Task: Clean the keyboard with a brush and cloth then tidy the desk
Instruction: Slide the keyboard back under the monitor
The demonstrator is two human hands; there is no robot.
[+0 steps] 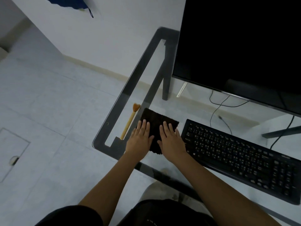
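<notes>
Under your flat, straight fingers the cloth sits pinned to the desk, left hand and right hand likely smoothing it square just right of the brush.

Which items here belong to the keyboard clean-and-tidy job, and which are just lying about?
Job:
- keyboard
- brush, left of the cloth
- cloth, under the flat left hand and right hand
- glass desk

Lying about:
- monitor
- cables
- blue fabric
</notes>
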